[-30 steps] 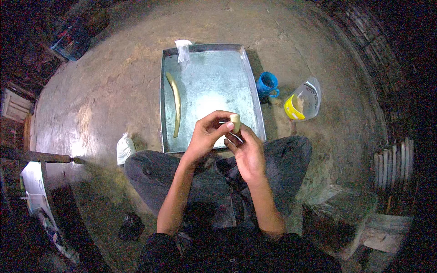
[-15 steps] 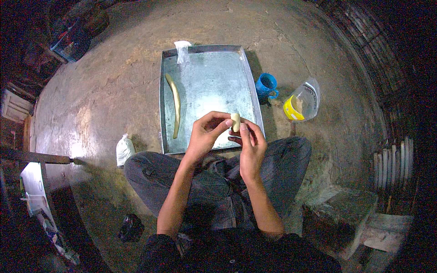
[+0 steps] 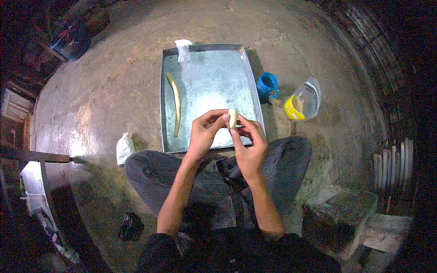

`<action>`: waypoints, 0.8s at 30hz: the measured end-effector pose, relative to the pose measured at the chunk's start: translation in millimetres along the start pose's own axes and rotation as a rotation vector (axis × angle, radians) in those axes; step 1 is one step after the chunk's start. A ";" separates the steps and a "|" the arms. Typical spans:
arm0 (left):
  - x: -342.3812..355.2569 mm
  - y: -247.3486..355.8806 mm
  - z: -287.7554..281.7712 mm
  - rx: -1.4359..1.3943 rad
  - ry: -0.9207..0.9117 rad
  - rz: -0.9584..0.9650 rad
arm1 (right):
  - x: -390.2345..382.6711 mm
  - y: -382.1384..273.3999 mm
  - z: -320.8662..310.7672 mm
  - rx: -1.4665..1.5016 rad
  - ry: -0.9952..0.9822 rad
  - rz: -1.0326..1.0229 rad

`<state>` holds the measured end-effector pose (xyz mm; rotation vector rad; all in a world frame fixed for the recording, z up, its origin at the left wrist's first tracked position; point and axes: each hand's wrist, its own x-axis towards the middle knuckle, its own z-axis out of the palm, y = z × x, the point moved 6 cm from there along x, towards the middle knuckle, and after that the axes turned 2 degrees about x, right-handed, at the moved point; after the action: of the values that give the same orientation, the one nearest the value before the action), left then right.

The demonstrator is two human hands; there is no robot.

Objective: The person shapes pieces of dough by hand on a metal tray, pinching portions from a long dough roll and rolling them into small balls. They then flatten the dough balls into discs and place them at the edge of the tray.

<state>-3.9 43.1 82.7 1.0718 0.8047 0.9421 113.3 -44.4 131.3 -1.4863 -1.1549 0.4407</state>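
Observation:
Above the near edge of a shallow metal tray [image 3: 205, 61], a small, pale cream, rounded piece of what looks like dough [image 3: 233, 118] stands upright between my hands. My left hand [image 3: 205, 132] pinches it from the left with thumb and fingers. From the right and below, my right hand [image 3: 252, 148] holds it, the thumb at its lower end and the fingers curled behind. Along the tray's left side lies a long, slightly curved, pale yellowish strip [image 3: 176, 102], apart from both hands.
A white plastic bag [image 3: 183, 49] hangs over the tray's far rim. Right of the tray are a blue mug [image 3: 266, 85] and a clear-and-yellow pouch [image 3: 296, 108]. A filled white bag [image 3: 124, 149] sits by my left knee, a black bag [image 3: 130, 226] nearer me.
The pale piece has turned slightly and shifted a little left and up in my fingers. My right thumb has slid down to its lower end, and the right-hand fingers have shifted.

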 end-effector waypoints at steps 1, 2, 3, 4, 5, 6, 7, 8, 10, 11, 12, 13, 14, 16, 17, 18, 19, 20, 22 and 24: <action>-0.4 0.7 1.2 -0.023 -0.005 -0.011 | 0.5 0.1 -1.1 -0.022 0.012 -0.040; -0.8 1.4 1.8 -0.027 -0.004 -0.021 | 0.8 0.7 -2.2 -0.043 0.024 -0.079; -1.1 2.1 2.4 -0.032 -0.004 -0.031 | 0.9 -0.2 -3.4 -0.065 0.036 -0.119; -1.6 2.0 2.2 -0.037 -0.001 -0.041 | 1.1 -3.5 -3.8 -0.092 0.034 -0.141; -2.1 2.5 2.1 -0.035 -0.005 -0.034 | 1.7 -8.5 -4.5 -0.120 0.032 -0.163; -2.6 3.0 2.0 -0.032 -0.008 -0.027 | 1.9 -11.8 -4.8 -0.148 0.030 -0.185; -2.7 3.4 2.4 -0.030 -0.013 -0.020 | 1.5 -12.1 -5.2 -0.172 0.034 -0.217; -2.7 3.9 3.2 -0.022 -0.015 -0.015 | 0.9 -11.1 -5.3 -0.195 0.038 -0.249; -3.0 4.7 4.6 -0.007 -0.016 -0.006 | 0.3 -10.7 -6.6 -0.238 0.036 -0.298; -2.7 4.6 4.5 -0.016 -0.028 -0.004 | 0.5 -8.9 -7.6 -0.230 0.025 -0.309; -1.8 4.2 4.0 -0.026 -0.040 -0.003 | 0.9 -6.3 -8.6 -0.222 0.014 -0.320; -1.2 3.4 4.0 -0.037 -0.053 -0.002 | 1.2 -5.1 -9.6 -0.216 0.003 -0.331; -0.5 1.0 3.5 -0.055 -0.055 -0.011 | 1.6 -6.2 -10.6 -0.239 0.003 -0.352; 0.6 -1.7 3.3 -0.089 -0.059 -0.029 | 2.8 -10.4 -11.3 -0.284 0.006 -0.394; 0.0 -1.5 2.7 -0.083 -0.054 -0.034 | 3.3 -12.9 -10.6 -0.283 0.007 -0.401; -0.9 -1.3 2.1 -0.076 -0.050 -0.040 | 3.6 -16.0 -9.6 -0.282 0.009 -0.409; -1.6 0.0 2.0 -0.069 -0.045 -0.044 | 3.9 -18.5 -9.0 -0.281 0.011 -0.416; -1.8 0.4 1.6 -0.076 -0.036 -0.042 | 4.5 -19.9 -8.1 -0.271 -0.002 -0.422; -2.0 2.7 2.8 -0.092 -0.017 -0.038 | 5.8 -21.8 -6.8 -0.251 -0.026 -0.433; -3.6 7.8 4.3 -0.038 0.012 -0.021 | 6.6 -13.8 -7.3 -0.254 -0.042 -0.400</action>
<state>-3.3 39.7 91.8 1.0240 0.8040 0.9433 116.4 -44.6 148.0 -1.4150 -1.5449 0.0511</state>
